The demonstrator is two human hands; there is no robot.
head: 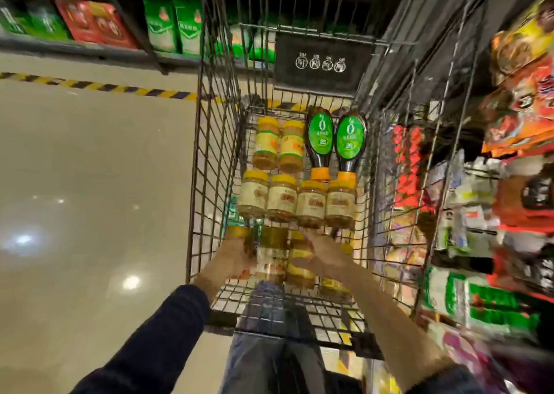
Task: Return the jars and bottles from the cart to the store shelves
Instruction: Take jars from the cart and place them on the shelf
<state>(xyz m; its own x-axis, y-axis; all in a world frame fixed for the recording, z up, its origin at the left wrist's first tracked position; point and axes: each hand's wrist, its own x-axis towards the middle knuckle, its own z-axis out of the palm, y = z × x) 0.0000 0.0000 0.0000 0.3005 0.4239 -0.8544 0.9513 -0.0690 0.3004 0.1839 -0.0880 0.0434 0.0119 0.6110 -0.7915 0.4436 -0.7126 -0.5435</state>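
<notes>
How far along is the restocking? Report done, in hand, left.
Done: nothing confirmable; the cart holds many items. In hand: both hands are in the blurred near row; the right hand seems to grip a yellow-labelled jar, the left hand is too blurred to judge. Left: two green-labelled bottles, two far jars, four pale-labelled jars, plus the near row.

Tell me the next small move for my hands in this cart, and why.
Probably settle each grip on a near-row jar and lift straight up. The left hand and right hand are both down at the nearest jars in the cart; blur hides whether they grip yet.
</notes>
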